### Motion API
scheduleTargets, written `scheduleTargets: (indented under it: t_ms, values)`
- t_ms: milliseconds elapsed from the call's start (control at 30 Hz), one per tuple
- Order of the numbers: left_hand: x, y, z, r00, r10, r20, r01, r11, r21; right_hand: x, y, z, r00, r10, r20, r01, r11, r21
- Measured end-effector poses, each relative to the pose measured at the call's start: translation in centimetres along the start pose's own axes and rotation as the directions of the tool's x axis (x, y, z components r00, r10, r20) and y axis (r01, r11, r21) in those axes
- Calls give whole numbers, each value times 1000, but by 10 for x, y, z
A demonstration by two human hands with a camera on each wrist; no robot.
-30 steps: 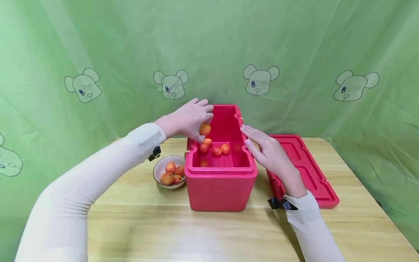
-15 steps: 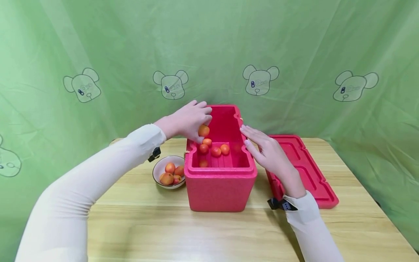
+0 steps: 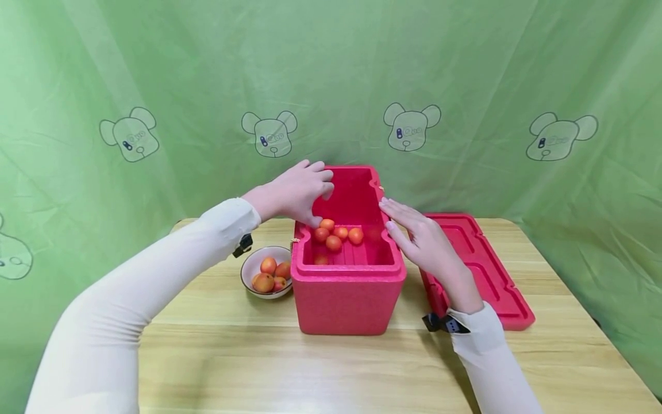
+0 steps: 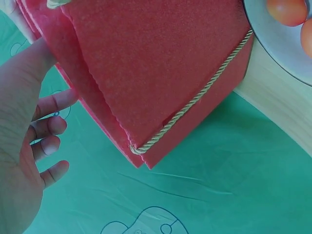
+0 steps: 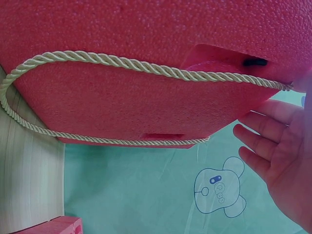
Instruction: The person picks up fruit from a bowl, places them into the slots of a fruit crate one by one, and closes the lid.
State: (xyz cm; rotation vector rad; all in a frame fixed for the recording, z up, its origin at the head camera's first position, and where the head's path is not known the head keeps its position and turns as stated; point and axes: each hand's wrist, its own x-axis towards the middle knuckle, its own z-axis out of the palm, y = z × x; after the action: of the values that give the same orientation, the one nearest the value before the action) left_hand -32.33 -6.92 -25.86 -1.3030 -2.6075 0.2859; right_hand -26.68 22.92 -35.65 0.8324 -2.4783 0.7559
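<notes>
A red foam box [image 3: 349, 305] with its top off stands mid-table in the head view. Several small orange-red fruits [image 3: 333, 244] lie on its floor. Over the box's left rim reaches my left hand [image 3: 296, 191], fingers loosely bent and parted, holding nothing. The left wrist view has that hand [image 4: 22, 122] beside the box wall. My right hand [image 3: 426, 241] rests with straight fingers along the right rim; from below, the right wrist view shows its fingers [image 5: 263, 136] at the box side. Left of the box, a white bowl [image 3: 250, 267] holds several fruits [image 3: 264, 282].
To the box's right lies a red lid [image 3: 488, 276], flat on the wooden table [image 3: 233, 362]. A twisted cord [image 5: 112, 59] hangs on the box's right side, another cord [image 4: 204, 87] on its left. A green curtain [image 3: 341, 69] closes off the back.
My left hand has let go of the fruit it held, which dropped into the box, and the fruits inside have shifted. The right hand stays on the rim.
</notes>
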Motion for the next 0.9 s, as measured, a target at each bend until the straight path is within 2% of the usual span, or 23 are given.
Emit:
scheduleTargets:
  t_ms: [267, 567, 767, 900]
  values:
    - [-12, -6, 1, 999, -37, -37, 36, 999, -24, -2, 0, 4, 1000, 10, 18, -11, 1000, 8]
    - [-30, -20, -9, 986, -88, -139, 78, 994, -80, -3, 0, 5, 999, 27, 23, -27, 999, 20]
    - [-51, -33, -11, 968, -130, -215, 112, 989, -92, -1, 0, 2, 999, 27, 19, -27, 1000, 16]
    - [-68, -38, -5, 961, -145, -234, 119, 985, -122, 0, -1, 0, 1000, 25, 12, -25, 1000, 12]
